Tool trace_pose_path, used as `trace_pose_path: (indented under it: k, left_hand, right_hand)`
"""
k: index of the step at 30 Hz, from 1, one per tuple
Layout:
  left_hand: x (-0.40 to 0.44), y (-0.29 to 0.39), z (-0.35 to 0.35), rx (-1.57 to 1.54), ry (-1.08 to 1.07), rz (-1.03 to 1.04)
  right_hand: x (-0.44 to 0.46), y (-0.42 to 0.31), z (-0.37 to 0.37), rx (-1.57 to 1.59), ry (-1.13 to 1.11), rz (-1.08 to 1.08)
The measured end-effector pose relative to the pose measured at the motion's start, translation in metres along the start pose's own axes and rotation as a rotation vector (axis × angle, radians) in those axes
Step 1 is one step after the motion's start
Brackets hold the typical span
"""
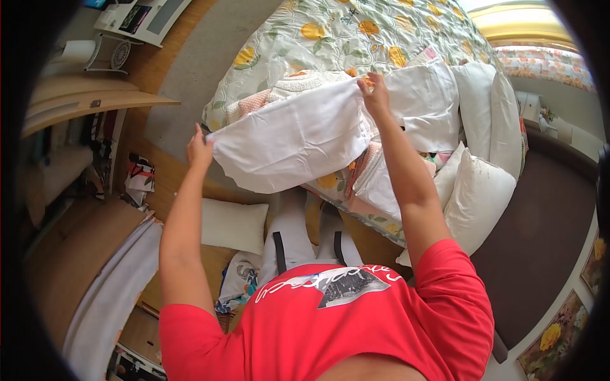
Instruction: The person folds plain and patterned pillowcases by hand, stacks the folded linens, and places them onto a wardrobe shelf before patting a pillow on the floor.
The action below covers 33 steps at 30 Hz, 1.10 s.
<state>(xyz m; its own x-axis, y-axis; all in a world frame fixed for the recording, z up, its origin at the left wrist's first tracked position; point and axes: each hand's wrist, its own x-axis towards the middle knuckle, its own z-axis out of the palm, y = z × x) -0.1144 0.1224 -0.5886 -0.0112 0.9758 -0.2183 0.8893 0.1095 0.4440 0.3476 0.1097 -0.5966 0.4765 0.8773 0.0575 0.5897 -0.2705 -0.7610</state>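
A white cloth (289,143) is stretched between my two hands in front of the bed's near edge. My left hand (199,150) is closed on its left upper corner. My right hand (375,96) pinches its right upper corner, above the bed. Behind the cloth, folded white and pink textiles (305,82) lie on the flowered bedspread (318,32). Another white cloth (422,105) is spread on the bed right of my right hand, and folded white fabric (383,187) rests below my right forearm.
White pillows (481,190) stand along the bed's right end, beside a dark brown surface (540,209). A pillow (234,225) and patterned fabric (241,279) lie on the floor near my legs. An open wardrobe door (101,105) juts out at the left.
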Motion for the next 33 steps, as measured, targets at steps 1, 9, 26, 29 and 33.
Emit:
trace_pose_path:
  k: [1,9,26,29,33]
  left_hand:
    - [0.001,0.016,0.009,0.22,0.249,0.142]
    - [0.023,0.164,0.058,0.019,-0.125,0.607]
    - [0.064,0.168,0.027,-0.475,-0.953,0.028]
    - [0.074,0.193,-0.039,-0.937,-0.92,-0.046]
    - [0.057,0.245,-0.136,-1.201,-0.698,0.199]
  right_hand:
    - [-0.016,0.002,0.003,-0.11,0.14,-0.118]
    - [-0.247,-0.047,0.011,0.907,-0.119,1.393]
    - [-0.184,-0.106,-0.055,1.36,-0.198,0.916]
    - [-0.119,-0.093,-0.085,0.779,-0.29,0.337]
    - [-0.039,-0.191,-0.136,1.282,-0.27,0.247]
